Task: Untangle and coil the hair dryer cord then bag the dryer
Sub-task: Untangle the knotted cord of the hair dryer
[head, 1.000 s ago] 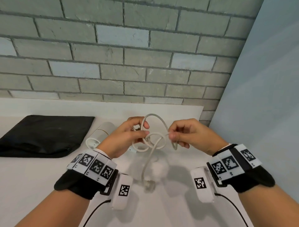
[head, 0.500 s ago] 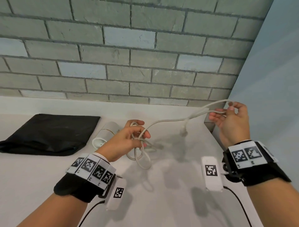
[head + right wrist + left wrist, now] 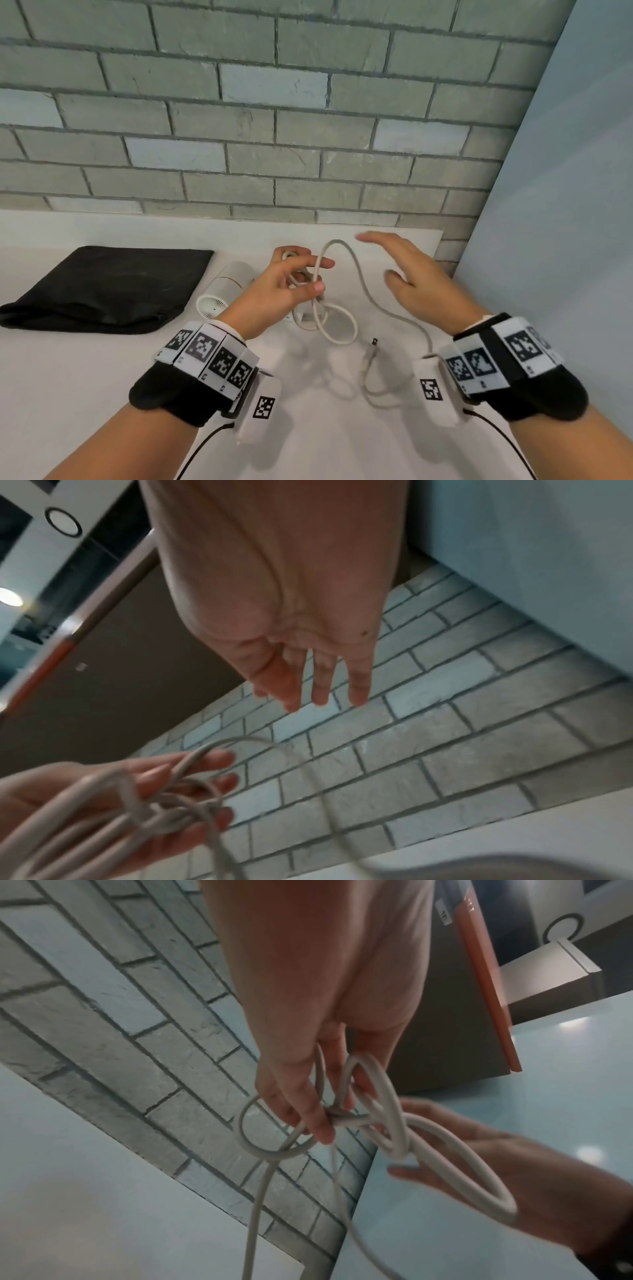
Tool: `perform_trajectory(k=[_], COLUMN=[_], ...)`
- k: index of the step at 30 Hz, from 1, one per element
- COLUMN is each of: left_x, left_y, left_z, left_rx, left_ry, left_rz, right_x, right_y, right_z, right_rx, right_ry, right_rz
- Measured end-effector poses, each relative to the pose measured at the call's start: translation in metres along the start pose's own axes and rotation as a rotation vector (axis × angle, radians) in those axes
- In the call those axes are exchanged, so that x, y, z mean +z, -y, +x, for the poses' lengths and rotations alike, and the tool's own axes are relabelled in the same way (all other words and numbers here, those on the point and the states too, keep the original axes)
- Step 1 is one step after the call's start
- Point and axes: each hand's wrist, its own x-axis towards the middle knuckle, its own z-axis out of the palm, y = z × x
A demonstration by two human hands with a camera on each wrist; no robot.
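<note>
The left hand point(image 3: 281, 291) pinches knotted loops of the cord point(image 3: 363, 284); the right hand point(image 3: 421, 277) hovers beside it, fingers spread, holding nothing.

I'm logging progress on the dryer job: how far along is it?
Early. Done: the plug end lies free on the counter. In hand: the left hand pinches a still-knotted bunch of cord; the right hand hovers open. Left: undo the knot, coil, then put the dryer into the black bag.
</note>
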Motion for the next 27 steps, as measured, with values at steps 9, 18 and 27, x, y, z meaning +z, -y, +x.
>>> perform_trajectory(k=[9, 18, 27], left_x=[0.006, 0.001, -0.010], left_y=[0.005, 0.006, 0.008], left_z=[0.007, 0.016, 0.006], left_rx=[-0.010, -0.049, -0.116], left_ry=[-0.091, -0.335, -0.178], left_rz=[0.011, -0.504, -0.403], right_x=[0.008, 0.039, 0.021], right_y=[0.010, 0.024, -0.008], right_z=[0.015, -0.033, -0.001], right_rx=[0.050, 0.177, 0.446], right_ry=[0.180, 0.649, -0.183], right_rz=[-0.227, 0.093, 0.738])
